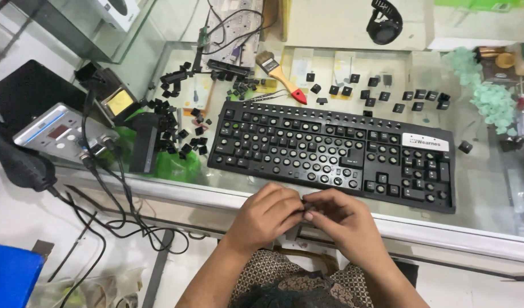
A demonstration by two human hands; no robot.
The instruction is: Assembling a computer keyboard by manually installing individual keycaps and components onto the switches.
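1. The left hand point(266, 215) and right hand point(337, 219) meet at the near edge of the glass counter point(159, 191), fingertips pinched together on a small dark keycap point(306, 204) held between them; the piece sits right at the junction of both thumbs and forefingers, just in front of the black keyboard point(336, 151).
2. The keycap is mostly covered by the fingers, so only a sliver shows and its face cannot be made out; both forearms are cut off at the bottom of the view.
3. The keyboard has most caps off, bare round stems showing; loose keycaps point(176, 122) lie heaped to its left and others point(382, 94) are scattered behind it, beside a red-handled brush point(280, 77).
4. A soldering station point(56, 134) with trailing cables stands at the left; pale green bits point(490, 97) pile at the right; the open room is the narrow counter strip between keyboard and edge.
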